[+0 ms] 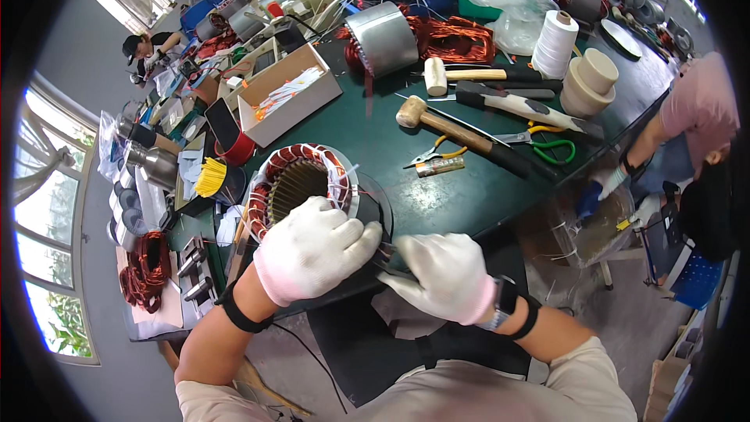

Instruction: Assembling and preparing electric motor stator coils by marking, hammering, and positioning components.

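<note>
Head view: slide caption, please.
Gloved left hand and right hand close together by a copper-wound stator on a green table.

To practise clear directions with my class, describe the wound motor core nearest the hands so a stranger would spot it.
Find the green table and go toward its near edge. Just beyond the white-gloved left hand stands the wound motor core, its ribbed hollow facing up. Unlike the silver cylinder lying farther back, its top is a red-brown ring bound with white lacing.

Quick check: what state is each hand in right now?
Left hand: curled, at the near side of the copper-wound stator; any grip is hidden.
Right hand: bent and blurred; cannot tell whether it holds anything.
</note>
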A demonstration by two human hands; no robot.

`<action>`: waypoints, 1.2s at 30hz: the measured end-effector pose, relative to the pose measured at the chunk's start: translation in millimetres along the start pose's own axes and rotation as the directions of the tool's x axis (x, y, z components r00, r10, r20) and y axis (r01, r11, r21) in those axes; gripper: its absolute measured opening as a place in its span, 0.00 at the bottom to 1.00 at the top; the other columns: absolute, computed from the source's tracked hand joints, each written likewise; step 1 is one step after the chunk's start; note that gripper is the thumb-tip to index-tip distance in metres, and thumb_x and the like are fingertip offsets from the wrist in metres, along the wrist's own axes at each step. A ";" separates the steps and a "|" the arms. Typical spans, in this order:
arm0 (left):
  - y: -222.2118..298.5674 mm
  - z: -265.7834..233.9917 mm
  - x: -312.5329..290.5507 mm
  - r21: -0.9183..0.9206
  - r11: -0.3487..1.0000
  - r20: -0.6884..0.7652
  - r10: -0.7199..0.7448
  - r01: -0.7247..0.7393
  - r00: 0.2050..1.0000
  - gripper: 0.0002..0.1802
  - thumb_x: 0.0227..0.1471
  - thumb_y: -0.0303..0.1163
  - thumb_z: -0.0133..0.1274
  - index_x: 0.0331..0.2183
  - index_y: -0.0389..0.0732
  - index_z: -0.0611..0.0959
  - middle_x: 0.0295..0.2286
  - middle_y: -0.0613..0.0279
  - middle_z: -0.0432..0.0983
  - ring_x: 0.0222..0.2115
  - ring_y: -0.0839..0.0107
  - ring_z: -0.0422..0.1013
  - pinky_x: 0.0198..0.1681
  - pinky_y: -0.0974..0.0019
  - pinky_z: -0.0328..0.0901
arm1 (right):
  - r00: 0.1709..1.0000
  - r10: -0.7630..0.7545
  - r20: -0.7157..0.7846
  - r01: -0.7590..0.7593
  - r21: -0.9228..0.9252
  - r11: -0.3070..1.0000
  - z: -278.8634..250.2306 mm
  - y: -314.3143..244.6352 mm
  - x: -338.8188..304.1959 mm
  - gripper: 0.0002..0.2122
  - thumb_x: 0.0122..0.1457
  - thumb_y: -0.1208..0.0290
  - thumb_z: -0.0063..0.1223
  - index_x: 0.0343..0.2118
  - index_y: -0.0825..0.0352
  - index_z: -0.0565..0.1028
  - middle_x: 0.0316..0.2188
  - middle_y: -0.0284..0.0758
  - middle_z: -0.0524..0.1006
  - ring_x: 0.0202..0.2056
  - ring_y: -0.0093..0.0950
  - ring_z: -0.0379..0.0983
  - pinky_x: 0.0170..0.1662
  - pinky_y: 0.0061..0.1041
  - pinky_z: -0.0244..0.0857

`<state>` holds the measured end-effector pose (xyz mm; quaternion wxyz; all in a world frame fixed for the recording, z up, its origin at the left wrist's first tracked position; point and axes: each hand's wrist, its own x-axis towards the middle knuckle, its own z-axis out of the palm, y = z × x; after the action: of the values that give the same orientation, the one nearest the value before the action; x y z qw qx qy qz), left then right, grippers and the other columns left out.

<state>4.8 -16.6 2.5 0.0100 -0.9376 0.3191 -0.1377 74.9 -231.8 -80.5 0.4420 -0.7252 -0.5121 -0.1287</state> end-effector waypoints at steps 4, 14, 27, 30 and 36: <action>3.5 1.1 2.5 -0.002 0.999 0.005 0.047 -0.047 0.999 0.20 0.39 0.30 0.60 0.39 0.36 0.86 0.22 0.69 0.72 0.22 0.70 0.69 0.28 0.64 0.62 | 0.983 0.114 0.141 -0.111 -0.033 0.993 -13.8 0.8 -24.4 0.15 0.52 0.62 0.71 0.30 0.62 0.73 0.20 0.34 0.75 0.21 0.34 0.76 0.25 0.32 0.68; 4.4 2.6 1.4 0.045 0.998 0.011 0.052 -0.053 0.999 0.21 0.37 0.29 0.61 0.39 0.37 0.86 0.23 0.69 0.72 0.21 0.70 0.68 0.27 0.63 0.62 | 0.557 0.292 0.778 -0.810 0.586 -0.018 -20.9 11.2 -30.7 0.15 0.69 0.63 0.54 0.46 0.73 0.77 0.30 0.37 0.81 0.28 0.24 0.81 0.31 0.24 0.74; 5.6 -1.2 5.1 0.013 0.999 0.030 -0.037 0.036 0.999 0.21 0.36 0.26 0.62 0.39 0.36 0.86 0.26 0.67 0.77 0.23 0.69 0.70 0.29 0.61 0.63 | 0.716 0.403 0.571 -0.683 0.691 0.236 2.8 -1.9 -1.1 0.14 0.64 0.64 0.62 0.42 0.73 0.79 0.27 0.37 0.82 0.29 0.27 0.82 0.35 0.28 0.74; 6.7 -0.3 6.7 -0.008 1.000 0.054 0.006 -0.006 0.999 0.22 0.35 0.26 0.62 0.39 0.36 0.86 0.26 0.66 0.77 0.23 0.68 0.70 0.29 0.61 0.63 | 0.831 0.430 0.352 -0.552 0.614 0.564 -7.7 -2.3 -28.8 0.12 0.61 0.65 0.65 0.39 0.70 0.79 0.28 0.42 0.83 0.32 0.33 0.85 0.37 0.31 0.75; 7.2 1.1 2.7 0.010 0.999 0.037 -0.044 0.044 0.998 0.21 0.36 0.24 0.61 0.39 0.37 0.86 0.25 0.66 0.76 0.22 0.68 0.70 0.29 0.61 0.63 | 0.997 0.009 -0.082 -0.017 -0.093 0.995 9.5 -3.3 -8.9 0.11 0.56 0.63 0.65 0.30 0.60 0.72 0.20 0.29 0.70 0.23 0.29 0.73 0.27 0.30 0.64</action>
<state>2.9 -24.0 1.3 0.0175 -0.9468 0.2974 -0.1219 65.6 -229.8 -90.1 0.4286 -0.7427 -0.4822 -0.1791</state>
